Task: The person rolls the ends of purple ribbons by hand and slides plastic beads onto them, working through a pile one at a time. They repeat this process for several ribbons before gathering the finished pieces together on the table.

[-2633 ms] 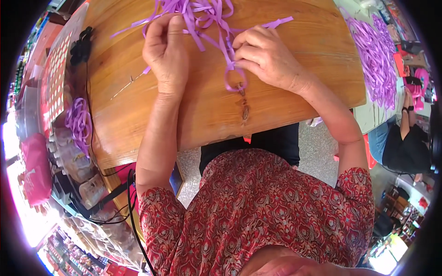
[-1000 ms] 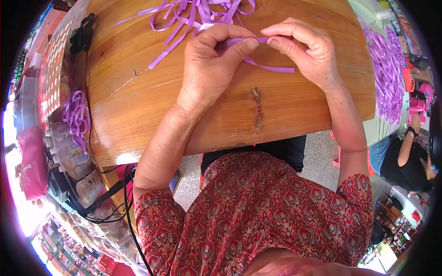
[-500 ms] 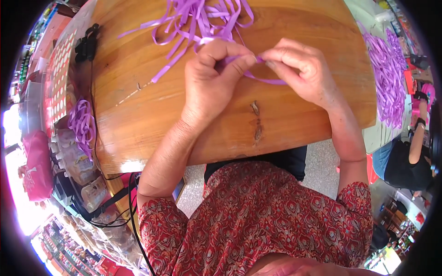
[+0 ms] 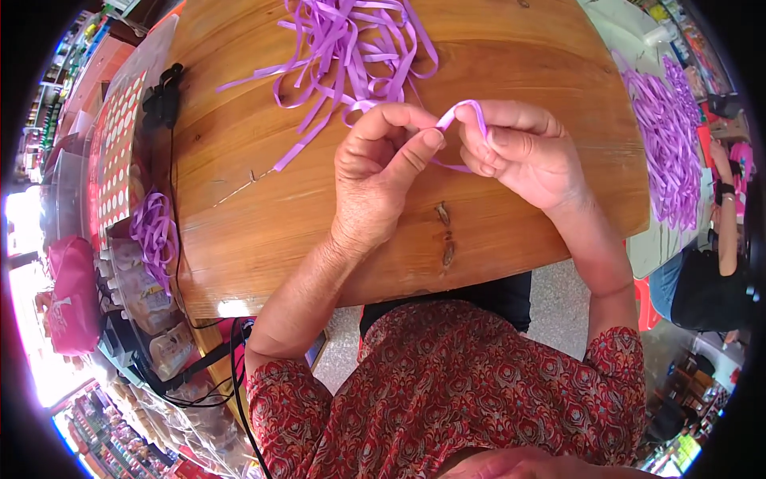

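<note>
Between my two hands a narrow purple ribbon [image 4: 461,105] arches up in a small loop. My left hand [image 4: 375,168] pinches it between thumb and forefinger. On the other side, my right hand [image 4: 523,148] grips the ribbon with thumb and fingers, a short way from the left fingertips. A strand of it shows below the fingers, over the wooden table [image 4: 319,239]. Just beyond my hands lies a loose tangle of purple ribbons [image 4: 351,48], some loose ends spreading to the left.
A thick bundle of purple ribbons [image 4: 666,144] covers a pale surface at the right. Off the table's left edge hangs a smaller ribbon bunch [image 4: 154,231], near a black cable and black clip-like object [image 4: 163,96]. Another person's arm [image 4: 726,215] is at the far right.
My right hand has turned and its fingers have lifted, so the ribbon now arches in a loop between the hands. The left hand keeps its pinch. The whole view has shifted slightly.
</note>
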The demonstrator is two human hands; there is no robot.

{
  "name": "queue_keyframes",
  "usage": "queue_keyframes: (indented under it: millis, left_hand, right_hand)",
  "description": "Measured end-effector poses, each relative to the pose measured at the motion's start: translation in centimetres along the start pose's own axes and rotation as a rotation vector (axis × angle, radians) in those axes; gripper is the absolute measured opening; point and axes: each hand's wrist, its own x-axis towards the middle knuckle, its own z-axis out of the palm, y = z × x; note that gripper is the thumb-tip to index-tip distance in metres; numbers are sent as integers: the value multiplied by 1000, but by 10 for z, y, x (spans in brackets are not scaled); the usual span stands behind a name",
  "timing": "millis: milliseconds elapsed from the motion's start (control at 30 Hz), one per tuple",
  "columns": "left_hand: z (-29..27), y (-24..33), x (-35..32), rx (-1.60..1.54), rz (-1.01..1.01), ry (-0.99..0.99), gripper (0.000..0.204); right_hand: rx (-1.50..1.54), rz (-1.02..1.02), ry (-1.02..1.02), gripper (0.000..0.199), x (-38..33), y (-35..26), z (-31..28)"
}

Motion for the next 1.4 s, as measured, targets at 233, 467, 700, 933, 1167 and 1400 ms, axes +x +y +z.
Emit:
queue_keyframes:
  millis: [233,467,700,933,1167,1400]
  left_hand:
    - [-2,-11,0,226,164,17,13]
    - [0,-12,-1,80,31,5,14]
    - [2,-11,-4,158,73,71,10]
    - [-1,-2,-4,-108,-107,5,6]
    - [-1,1,-5,-39,-170,27,8]
    - [-3,4,-2,216,-195,42,8]
  right_hand:
    - [-650,-114,185,30,5,5,14]
    - [-1208,-432,112,30,5,8,10]
    - [-1234,-377,170,26,3,13,15]
    - [-613,0,110,24,3,1,8]
    - [-1078,-282,89,24,3,5,11]
    - [-1749,-722,-53,36,6,-3,9]
